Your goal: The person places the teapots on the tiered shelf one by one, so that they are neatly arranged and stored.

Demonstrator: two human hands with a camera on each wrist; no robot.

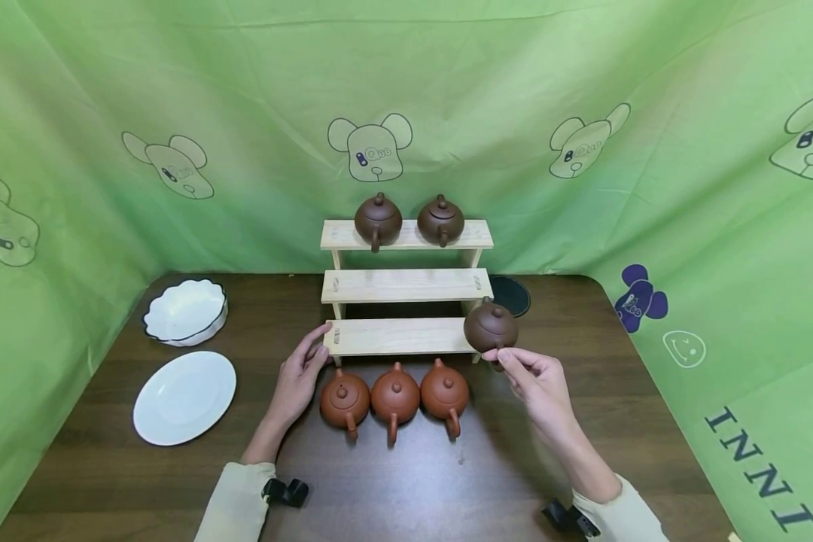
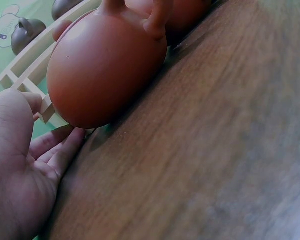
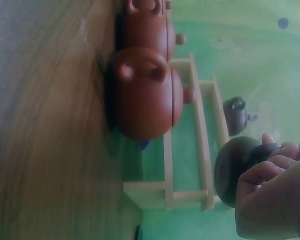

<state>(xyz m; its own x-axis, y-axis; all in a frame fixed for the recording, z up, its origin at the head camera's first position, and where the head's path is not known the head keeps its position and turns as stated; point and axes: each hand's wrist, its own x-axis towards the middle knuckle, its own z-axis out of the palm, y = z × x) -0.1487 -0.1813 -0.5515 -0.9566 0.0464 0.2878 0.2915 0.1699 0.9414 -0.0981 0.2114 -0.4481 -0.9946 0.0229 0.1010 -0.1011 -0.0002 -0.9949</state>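
Observation:
My right hand (image 1: 538,384) pinches the handle of a dark brown teapot (image 1: 491,329), held up over the right end of the wooden rack's lowest step. My left hand (image 1: 298,380) touches the left end of that wooden rack (image 1: 400,336), fingers extended along it. In the left wrist view its fingers (image 2: 60,147) reach past a reddish-brown teapot (image 2: 105,65). Three reddish-brown teapots (image 1: 395,395) stand in a row before the rack, handles toward me. On the top step sit two dark teapots, one left (image 1: 378,220) and one right (image 1: 441,221).
At the left of the brown table (image 1: 515,482) are a white scalloped bowl (image 1: 186,312) and a white oval plate (image 1: 185,397). A dark round disc (image 1: 513,293) lies behind the rack's right end. Green printed cloth (image 1: 474,83) hangs around the table.

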